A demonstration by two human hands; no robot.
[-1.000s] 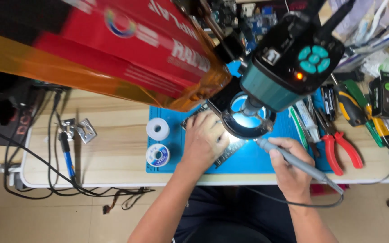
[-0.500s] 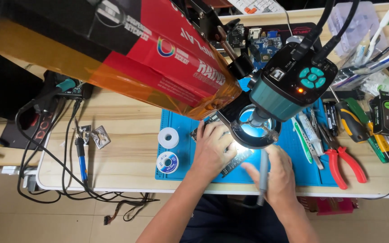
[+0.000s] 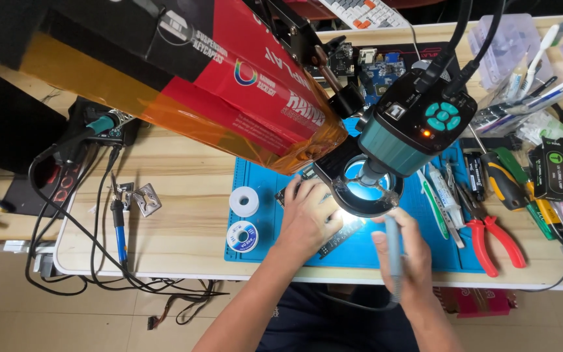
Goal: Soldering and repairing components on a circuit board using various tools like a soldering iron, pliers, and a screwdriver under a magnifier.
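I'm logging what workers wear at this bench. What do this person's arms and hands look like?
Both forearms are bare, with no sleeves in view. The left hand and right hand wear no gloves, and no rings, watch or wristband show. Dark clothing shows at the lap.

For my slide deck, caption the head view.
Left hand steadies circuit board under ring-lit microscope; right hand grips soldering iron.

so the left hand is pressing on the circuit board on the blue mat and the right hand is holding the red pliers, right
Not quite. In the head view the right hand holds a grey pen-shaped tool; the red pliers lie untouched on the blue mat. The left hand does press on the circuit board.
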